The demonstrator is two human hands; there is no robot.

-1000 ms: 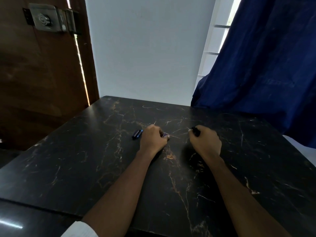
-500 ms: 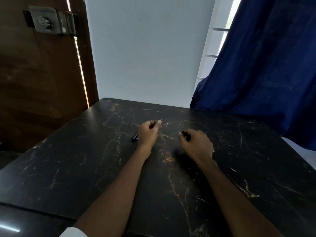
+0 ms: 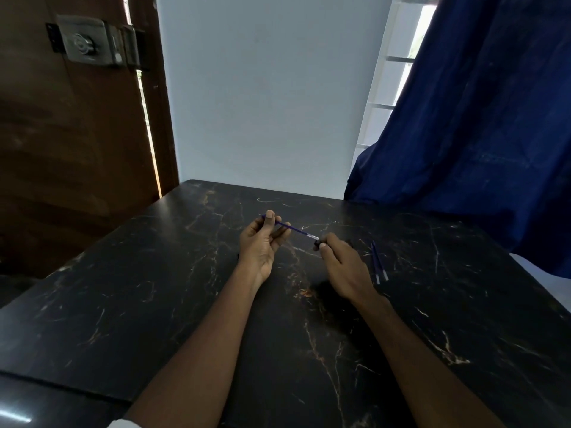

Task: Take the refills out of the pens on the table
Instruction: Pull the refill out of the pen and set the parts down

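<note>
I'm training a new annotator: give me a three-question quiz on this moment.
1. True or false: the left hand pinches a blue refill.
2. What lies on the table beside the right hand? A) two refills B) a cap C) scissors
3. Which hand pinches the dark piece at the held refill's end?
Key: 1 true; 2 A; 3 right.
</note>
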